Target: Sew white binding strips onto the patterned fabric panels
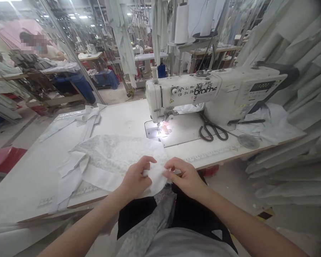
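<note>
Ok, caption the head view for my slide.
Left hand and right hand handle pale fabric before a lit sewing machine.

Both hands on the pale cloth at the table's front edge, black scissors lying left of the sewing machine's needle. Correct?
One slip: the black scissors lie right of the needle, not left, per the head view. The rest stands: left hand and right hand are both on the pale cloth at the front edge of the table.

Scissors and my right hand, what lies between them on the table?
In the head view, a pale ruler-like strip along the white tabletop lies between the scissors and your right hand.
</note>
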Demonstrator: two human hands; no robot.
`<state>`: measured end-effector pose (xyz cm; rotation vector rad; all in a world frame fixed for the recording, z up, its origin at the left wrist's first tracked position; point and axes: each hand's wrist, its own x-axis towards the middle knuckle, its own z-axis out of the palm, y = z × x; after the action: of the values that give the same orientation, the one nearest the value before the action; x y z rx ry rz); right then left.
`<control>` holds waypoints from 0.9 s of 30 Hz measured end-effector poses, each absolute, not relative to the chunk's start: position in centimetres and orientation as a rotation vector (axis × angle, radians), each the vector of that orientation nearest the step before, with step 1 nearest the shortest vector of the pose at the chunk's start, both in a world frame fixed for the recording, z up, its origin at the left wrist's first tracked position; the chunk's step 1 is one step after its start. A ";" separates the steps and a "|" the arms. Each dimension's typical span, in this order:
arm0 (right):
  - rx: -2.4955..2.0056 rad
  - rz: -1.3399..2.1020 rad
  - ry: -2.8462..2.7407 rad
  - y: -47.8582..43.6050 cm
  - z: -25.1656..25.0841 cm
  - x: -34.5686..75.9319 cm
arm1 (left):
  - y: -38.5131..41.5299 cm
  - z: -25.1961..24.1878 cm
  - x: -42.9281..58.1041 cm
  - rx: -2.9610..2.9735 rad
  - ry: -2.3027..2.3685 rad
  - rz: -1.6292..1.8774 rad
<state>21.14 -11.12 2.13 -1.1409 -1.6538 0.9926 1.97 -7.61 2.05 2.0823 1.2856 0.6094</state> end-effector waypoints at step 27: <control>-0.673 1.915 -1.480 -14.6 5.2 22.3 | -17.9 6.9 5.2 1.016 0.710 0.596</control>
<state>22.28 -14.57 5.20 -0.6734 -1.4800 1.9147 5.20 -17.92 6.95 1.0163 0.7103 0.5963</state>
